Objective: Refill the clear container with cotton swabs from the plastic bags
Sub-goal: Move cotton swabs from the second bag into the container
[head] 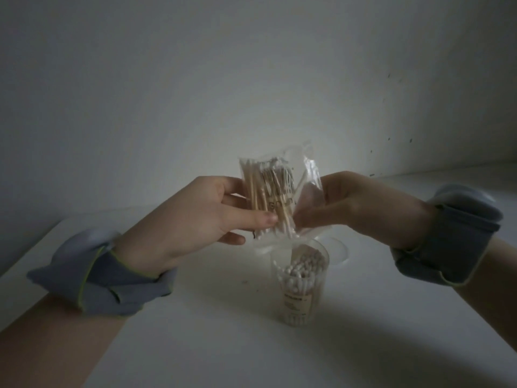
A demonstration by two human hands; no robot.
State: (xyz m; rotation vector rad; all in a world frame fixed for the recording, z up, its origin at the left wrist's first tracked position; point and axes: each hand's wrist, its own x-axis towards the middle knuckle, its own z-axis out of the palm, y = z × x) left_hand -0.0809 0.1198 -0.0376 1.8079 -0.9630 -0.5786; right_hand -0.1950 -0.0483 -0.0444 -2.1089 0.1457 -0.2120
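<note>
Plastic, clear and crinkly, is gripped by the left hand point(201, 214). The thumb is laid across the front of the plastic bag point(279, 175) and the other fingers are curled behind it. The bag's right side is pinched by the right hand point(361, 208), whose fingers are bent in tight on the loose plastic. The bag is held up in the air between the two hands, upright and a little tilted. It is packed with cotton swabs point(258, 197) on pale wooden sticks, and white tips are seen at its lower end. Whether that end is torn open cannot be told. A grey-blue band with a yellow-green edge is worn on each wrist, the left band point(112, 278) and the right band point(453, 239).

Just under the bag, the clear container point(300, 309) is stood upright on the white tabletop point(195, 331), near its middle. Its top is open. It is filled with standing swabs point(300, 273), white tips up. A small label is seen on its front, too blurred to be read. A round clear lid point(340, 249) is laid flat just behind the container, toward the far edge of the tabletop. Beyond that edge a plain grey wall point(195, 79) is seen, with a few dark specks on its right part.
</note>
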